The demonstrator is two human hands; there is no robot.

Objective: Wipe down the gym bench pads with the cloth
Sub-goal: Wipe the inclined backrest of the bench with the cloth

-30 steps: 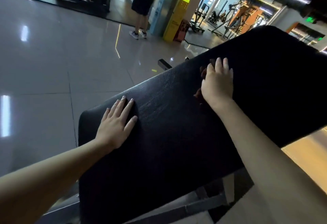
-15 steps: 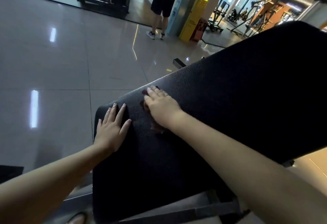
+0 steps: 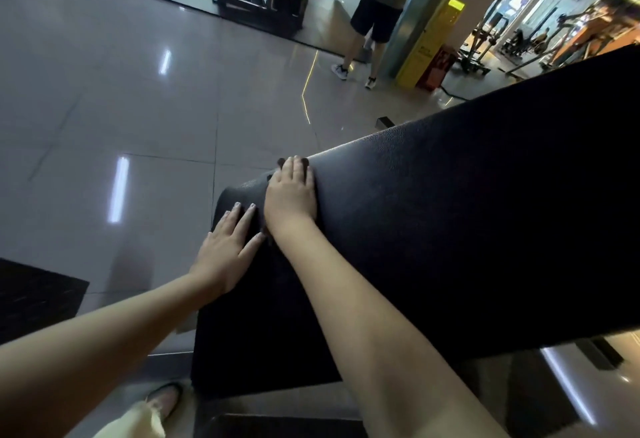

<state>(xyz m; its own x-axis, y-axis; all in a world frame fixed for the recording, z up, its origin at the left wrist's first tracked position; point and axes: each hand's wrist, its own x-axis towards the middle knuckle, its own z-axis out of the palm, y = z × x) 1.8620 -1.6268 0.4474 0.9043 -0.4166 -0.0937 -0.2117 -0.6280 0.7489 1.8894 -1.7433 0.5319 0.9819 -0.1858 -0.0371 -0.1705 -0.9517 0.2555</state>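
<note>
The right hand [image 3: 292, 195] is pressing flat on a dark cloth [image 3: 281, 162], which is peeking out past the fingertips at the far edge of the black bench pad [image 3: 467, 230]. The left hand [image 3: 228, 252] is lying flat just beside it. A person in black shorts [image 3: 375, 18] is standing on the tiled floor [image 3: 138, 108] beyond.

Black pebbled bench pad [image 3: 450, 230], dark maroon cloth [image 3: 281, 162], yellow stand [image 3: 429, 39].
</note>
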